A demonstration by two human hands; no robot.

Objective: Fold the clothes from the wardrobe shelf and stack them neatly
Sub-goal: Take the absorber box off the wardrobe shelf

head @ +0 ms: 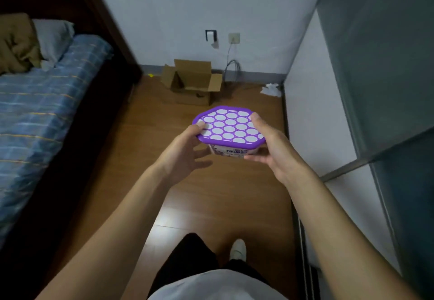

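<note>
Hands: both raised at mid-scene over the floor, sharing one item.
Left hand [185, 151]: thumb laid on the left rim of the lid, fingers spread loosely under the tub's near-left side.
Right hand [270, 149]: thumb on the far-right rim of the lid, fingers reaching under the base; palm against the right wall.
Plastic tub [231, 152]: pale body with a printed label on the near side, print too blurred to read; held roughly level, clear of every surface.
Lid [229, 125]: purple, many-sided, a grid of white round cells, seated on the tub.
Wardrobe [387, 76]: right edge of the scene, frosted glass door with a metal rail, white side panel beside it; its inside cannot be seen.
Bed [47, 111]: left, dark wooden frame, blue checked sheet.
Pillow [52, 38]: grey, far end of the bed.
Brown fabric [16, 43]: crumpled heap just left of the pillow; garment or bedding cannot be told.
Cardboard box [192, 83]: flaps open, on the floor against the far wall.
Wall socket [234, 38]: far wall, grey cable [231, 67] hanging from it.
White crumpled wad [271, 89]: far-right floor corner.
Floor [211, 205]: brown wood boards.
Person: black trousers [187, 264], white shoe [238, 249], near edge.
</note>
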